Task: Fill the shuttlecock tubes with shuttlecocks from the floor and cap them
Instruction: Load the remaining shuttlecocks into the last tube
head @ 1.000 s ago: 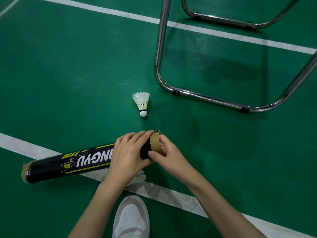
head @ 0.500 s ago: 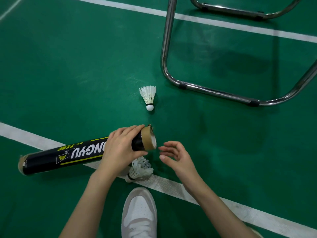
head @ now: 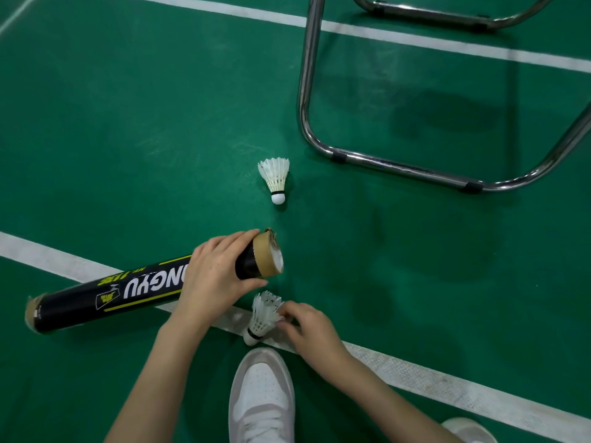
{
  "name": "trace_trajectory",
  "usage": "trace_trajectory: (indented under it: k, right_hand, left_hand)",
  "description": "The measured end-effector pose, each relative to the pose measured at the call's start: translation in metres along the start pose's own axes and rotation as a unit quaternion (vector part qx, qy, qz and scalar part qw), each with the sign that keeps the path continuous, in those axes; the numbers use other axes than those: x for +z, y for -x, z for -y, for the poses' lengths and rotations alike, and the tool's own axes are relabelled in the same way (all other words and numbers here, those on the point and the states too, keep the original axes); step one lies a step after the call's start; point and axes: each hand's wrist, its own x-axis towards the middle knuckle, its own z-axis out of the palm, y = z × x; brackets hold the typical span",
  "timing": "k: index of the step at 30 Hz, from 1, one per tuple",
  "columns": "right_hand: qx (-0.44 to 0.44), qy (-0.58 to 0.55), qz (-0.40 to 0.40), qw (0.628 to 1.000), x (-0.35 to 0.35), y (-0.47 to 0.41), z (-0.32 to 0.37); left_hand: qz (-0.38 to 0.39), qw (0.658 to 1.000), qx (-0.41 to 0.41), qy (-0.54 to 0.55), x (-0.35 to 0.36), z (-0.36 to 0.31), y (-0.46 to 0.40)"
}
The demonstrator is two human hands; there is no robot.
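Two hands are busy: the left hand (head: 215, 276) wraps around the black tube (head: 108, 295) near its taped end, and just below it the right hand (head: 311, 327) pinches a shuttlecock (head: 263, 318) on the floor line (head: 447, 378). Another shuttlecock (head: 275, 179) lies above the tube's end.

**My bare arms and my trainers**

My left hand (head: 215, 276) and right hand (head: 311, 329) are bare, with no rings or gloves, and both forearms are uncovered to the frame's edge, no sleeve showing. My shoe (head: 262, 398) is white with pale grey panels, a perforated toe and white laces. A second shoe (head: 469, 430) peeks in, pale too.
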Motion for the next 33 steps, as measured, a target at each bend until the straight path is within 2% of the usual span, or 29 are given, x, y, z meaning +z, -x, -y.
trace_trajectory:
  k: [3,7,12,16,21,33]
  right_hand:
    - [0.041,-0.09,-0.065,0.993,-0.014,0.003,-0.006]
    - [0.083,-0.217,-0.154,0.96,-0.041,0.004,-0.013]
    - [0.07,-0.303,-0.225,0.923,-0.071,0.003,-0.008]
    - [0.051,-0.325,-0.199,0.923,-0.08,0.0,0.002]
    - [0.056,-0.315,-0.112,0.941,-0.071,0.002,0.007]
    - [0.062,-0.344,-0.006,0.937,-0.073,-0.001,0.01]
  left_hand:
    - [0.005,1.0,0.004,-0.001,0.001,-0.001,0.001]
    - [0.015,1.0,0.004,-0.007,0.005,-0.002,0.003]
    - [0.023,1.0,0.013,-0.016,0.007,-0.011,0.004]
    - [0.031,0.998,0.037,-0.031,0.015,-0.028,0.005]
    - [0.034,0.996,0.064,-0.044,0.025,-0.046,0.006]
    - [0.024,0.995,0.089,-0.034,0.032,-0.058,0.006]
